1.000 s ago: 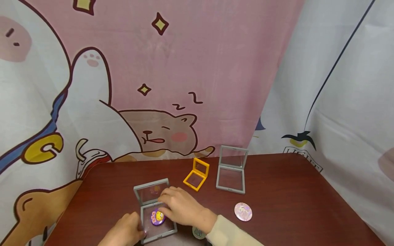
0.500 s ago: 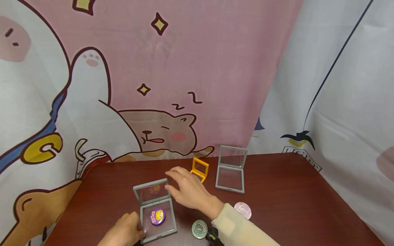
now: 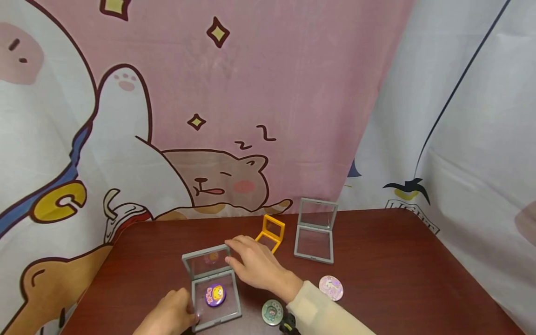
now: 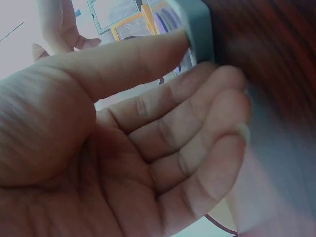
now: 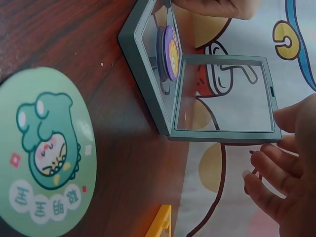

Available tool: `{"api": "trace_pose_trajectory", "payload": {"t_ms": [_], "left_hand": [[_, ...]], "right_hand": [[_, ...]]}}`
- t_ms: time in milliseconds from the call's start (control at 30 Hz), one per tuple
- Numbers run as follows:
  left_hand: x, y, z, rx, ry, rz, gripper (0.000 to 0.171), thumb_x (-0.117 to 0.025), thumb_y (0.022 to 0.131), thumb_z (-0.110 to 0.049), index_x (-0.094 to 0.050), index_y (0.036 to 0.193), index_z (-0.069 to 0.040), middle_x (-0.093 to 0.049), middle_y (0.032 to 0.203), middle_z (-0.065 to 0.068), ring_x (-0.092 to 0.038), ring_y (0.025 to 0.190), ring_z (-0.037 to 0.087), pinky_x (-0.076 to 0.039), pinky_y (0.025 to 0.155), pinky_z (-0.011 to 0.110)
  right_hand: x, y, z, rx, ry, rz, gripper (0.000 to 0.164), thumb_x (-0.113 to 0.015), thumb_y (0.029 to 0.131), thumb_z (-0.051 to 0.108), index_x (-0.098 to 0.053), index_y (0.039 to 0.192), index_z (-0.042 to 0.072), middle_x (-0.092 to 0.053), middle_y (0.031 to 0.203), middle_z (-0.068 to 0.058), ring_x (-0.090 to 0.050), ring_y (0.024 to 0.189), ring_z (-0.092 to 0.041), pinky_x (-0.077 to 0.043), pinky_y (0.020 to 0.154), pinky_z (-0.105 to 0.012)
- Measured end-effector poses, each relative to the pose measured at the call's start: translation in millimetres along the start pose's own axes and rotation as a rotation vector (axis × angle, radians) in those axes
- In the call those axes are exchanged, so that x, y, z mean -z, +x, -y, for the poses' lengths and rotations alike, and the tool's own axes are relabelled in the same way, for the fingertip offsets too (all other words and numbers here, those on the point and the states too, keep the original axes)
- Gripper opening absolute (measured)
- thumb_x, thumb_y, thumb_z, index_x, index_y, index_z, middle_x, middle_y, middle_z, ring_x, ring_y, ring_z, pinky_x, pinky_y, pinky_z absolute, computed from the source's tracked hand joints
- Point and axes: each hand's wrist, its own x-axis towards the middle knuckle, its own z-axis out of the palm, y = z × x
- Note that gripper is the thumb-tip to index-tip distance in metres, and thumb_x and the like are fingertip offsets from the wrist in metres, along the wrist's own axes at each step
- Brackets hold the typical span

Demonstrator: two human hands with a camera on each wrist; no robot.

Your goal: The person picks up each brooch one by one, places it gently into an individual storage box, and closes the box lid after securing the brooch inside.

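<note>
An open grey display case (image 3: pixel 237 298) with clear film panes stands tilted at the table's front left, its lid (image 3: pixel 187 260) raised. A purple round badge (image 3: pixel 215 295) with a yellow character lies on the lower pane. My left hand (image 3: pixel 169 311) grips the case's left side near the front corner, thumb (image 4: pixel 170 47) on the frame and fingers curled beside it. My right hand (image 3: pixel 261 265) is at the lid's upper right corner, holding it between thumb (image 5: pixel 291 116) and index finger. A green round badge (image 3: pixel 272 312) lies below my right wrist.
Behind my right hand stands a small open yellow case (image 3: pixel 279 232), partly covered by it. A second open grey case (image 3: pixel 296 244) stands farther right. A pink badge (image 3: pixel 331 288) lies right of my sleeve. A patterned curtain (image 3: pixel 318 93) hangs behind the table (image 3: pixel 398 279).
My right hand has left the purple badge and moved up and right to the lid's corner, where its fingers now close in. The badge stays on the pane. My left hand keeps its grip.
</note>
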Motion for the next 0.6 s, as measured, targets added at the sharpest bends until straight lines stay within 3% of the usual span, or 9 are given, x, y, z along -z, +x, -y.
{"api": "trace_pose_trajectory", "payload": {"t_ms": [167, 433, 600], "left_hand": [[0.6, 0.3, -0.7, 0.007, 0.006, 0.003, 0.019, -0.080, 0.073, -0.015, -0.064, 0.063, -0.009, -0.058, 0.058, -0.003, -0.050, 0.056, 0.014, -0.043, 0.054, 0.034], [-2.7, -2.2, -2.1, -0.010, 0.039, -0.086, 0.026, -0.083, 0.068, -0.014, -0.058, 0.060, -0.011, -0.053, 0.055, -0.003, -0.047, 0.054, 0.014, -0.041, 0.052, 0.032], [-4.1, -1.4, -2.1, 0.006, 0.047, -0.089, 0.025, -0.083, 0.068, -0.016, -0.059, 0.063, -0.010, -0.054, 0.059, -0.002, -0.048, 0.056, 0.015, -0.042, 0.055, 0.035]], "right_hand": [[1.1, -2.4, 0.0, 0.029, 0.004, -0.020, 0.038, -0.058, 0.093, 0.031, -0.057, 0.127, 0.013, -0.058, 0.117, 0.005, -0.055, 0.106, -0.008, -0.049, 0.084, -0.026], [4.6, -5.5, 2.7, 0.081, -0.014, -0.045, 0.030, -0.059, 0.093, 0.027, -0.062, 0.120, 0.012, -0.061, 0.110, 0.006, -0.057, 0.102, -0.006, -0.048, 0.083, -0.024], [6.8, -8.3, 2.9, 0.131, -0.038, -0.083, 0.022, -0.061, 0.092, 0.024, -0.066, 0.112, 0.015, -0.063, 0.103, 0.008, -0.058, 0.096, -0.004, -0.047, 0.081, -0.021]]}}
